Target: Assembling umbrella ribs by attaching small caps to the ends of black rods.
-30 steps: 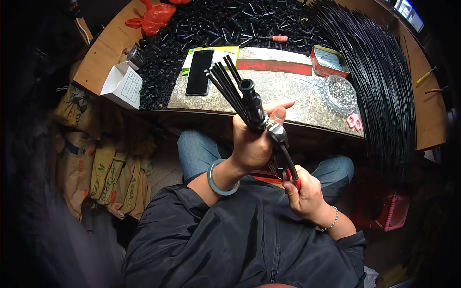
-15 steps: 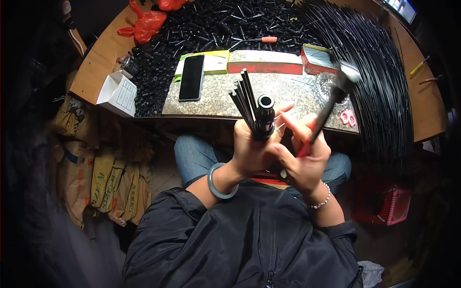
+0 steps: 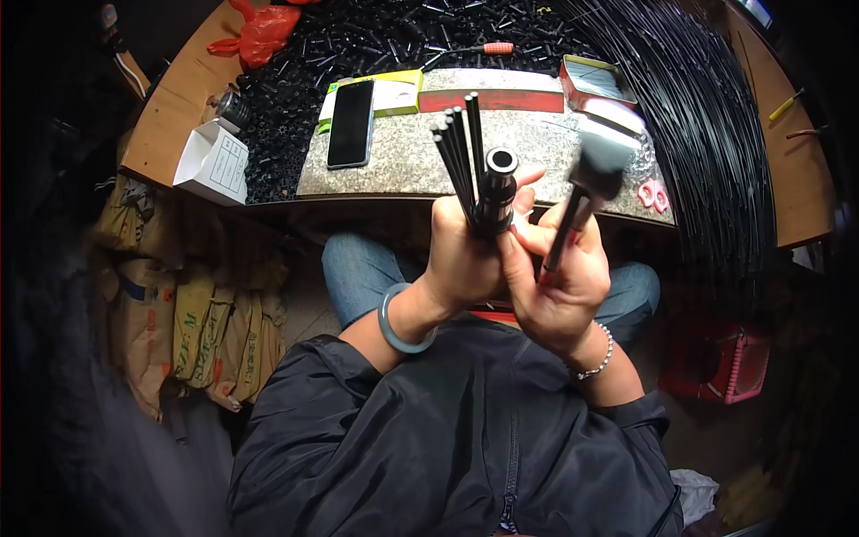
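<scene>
Left hand clenches thin black rods, ribbed tube; right hand grips blurred hammer.

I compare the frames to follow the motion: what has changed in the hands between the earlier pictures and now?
The right hand has swung the hammer up from low beside the lap to head height near the black tube. The left hand has kept its grip on the tube and thin black rods. The phone stayed put.
</scene>
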The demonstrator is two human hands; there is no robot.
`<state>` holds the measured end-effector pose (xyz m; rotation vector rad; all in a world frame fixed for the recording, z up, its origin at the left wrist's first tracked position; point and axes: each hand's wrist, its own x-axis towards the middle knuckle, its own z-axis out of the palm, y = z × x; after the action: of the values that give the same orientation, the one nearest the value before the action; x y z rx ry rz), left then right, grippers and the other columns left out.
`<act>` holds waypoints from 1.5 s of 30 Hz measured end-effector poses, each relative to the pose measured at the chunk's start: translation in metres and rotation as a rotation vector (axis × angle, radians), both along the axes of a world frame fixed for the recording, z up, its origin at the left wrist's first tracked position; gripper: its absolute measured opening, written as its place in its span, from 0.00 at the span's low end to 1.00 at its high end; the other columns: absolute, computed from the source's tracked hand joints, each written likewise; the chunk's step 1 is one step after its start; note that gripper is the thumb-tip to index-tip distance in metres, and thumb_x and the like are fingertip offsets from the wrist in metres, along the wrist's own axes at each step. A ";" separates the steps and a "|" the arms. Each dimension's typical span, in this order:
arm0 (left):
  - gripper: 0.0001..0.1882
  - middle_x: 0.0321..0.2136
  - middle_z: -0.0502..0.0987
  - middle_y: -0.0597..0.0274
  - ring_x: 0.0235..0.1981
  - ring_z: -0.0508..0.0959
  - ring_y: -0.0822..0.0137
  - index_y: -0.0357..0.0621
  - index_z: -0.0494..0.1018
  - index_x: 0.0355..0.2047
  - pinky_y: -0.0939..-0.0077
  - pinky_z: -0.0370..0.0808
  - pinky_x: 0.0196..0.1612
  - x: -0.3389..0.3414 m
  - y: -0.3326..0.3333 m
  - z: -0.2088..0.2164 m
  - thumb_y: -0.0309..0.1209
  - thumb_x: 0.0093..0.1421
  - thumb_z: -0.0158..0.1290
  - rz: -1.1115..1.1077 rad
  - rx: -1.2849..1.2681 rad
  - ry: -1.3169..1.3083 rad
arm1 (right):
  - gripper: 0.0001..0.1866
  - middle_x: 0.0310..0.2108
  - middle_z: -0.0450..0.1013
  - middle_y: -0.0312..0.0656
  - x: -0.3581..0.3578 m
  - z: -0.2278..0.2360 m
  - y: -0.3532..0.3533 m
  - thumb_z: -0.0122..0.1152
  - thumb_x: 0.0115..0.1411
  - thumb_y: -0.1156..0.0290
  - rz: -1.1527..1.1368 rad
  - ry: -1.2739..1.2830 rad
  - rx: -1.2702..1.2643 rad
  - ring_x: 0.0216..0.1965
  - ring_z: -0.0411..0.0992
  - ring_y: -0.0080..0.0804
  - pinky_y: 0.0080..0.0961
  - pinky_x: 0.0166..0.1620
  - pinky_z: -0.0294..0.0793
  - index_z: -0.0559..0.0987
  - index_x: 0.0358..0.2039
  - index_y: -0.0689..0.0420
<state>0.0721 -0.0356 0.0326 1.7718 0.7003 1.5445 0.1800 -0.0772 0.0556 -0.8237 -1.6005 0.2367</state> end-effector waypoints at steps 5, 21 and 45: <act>0.10 0.16 0.70 0.67 0.19 0.69 0.82 0.30 0.74 0.37 0.83 0.67 0.22 0.005 -0.002 0.006 0.19 0.54 0.50 0.007 -0.177 -0.158 | 0.20 0.31 0.66 0.38 0.019 0.000 0.004 0.71 0.43 0.74 -0.017 -0.029 -0.137 0.32 0.65 0.26 0.21 0.39 0.67 0.79 0.39 0.61; 0.10 0.12 0.62 0.78 0.14 0.59 0.86 0.35 0.76 0.38 0.85 0.55 0.16 -0.009 0.000 0.016 0.20 0.57 0.49 0.111 -0.351 -0.081 | 0.15 0.24 0.66 0.41 0.043 0.020 0.004 0.70 0.42 0.71 -0.039 -0.245 -0.160 0.22 0.67 0.29 0.22 0.25 0.67 0.79 0.31 0.62; 0.10 0.07 0.61 0.78 0.08 0.58 0.87 0.34 0.75 0.40 0.88 0.51 0.12 -0.024 0.021 0.007 0.22 0.59 0.47 0.156 -0.357 -0.043 | 0.13 0.30 0.67 0.39 0.067 0.031 -0.009 0.65 0.40 0.73 -0.272 -0.828 -0.015 0.26 0.68 0.31 0.24 0.25 0.66 0.78 0.29 0.56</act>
<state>0.0483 -0.0146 0.0397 1.4424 1.0423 1.4454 0.2470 -0.0860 0.0864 -1.2301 -2.2107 -0.3364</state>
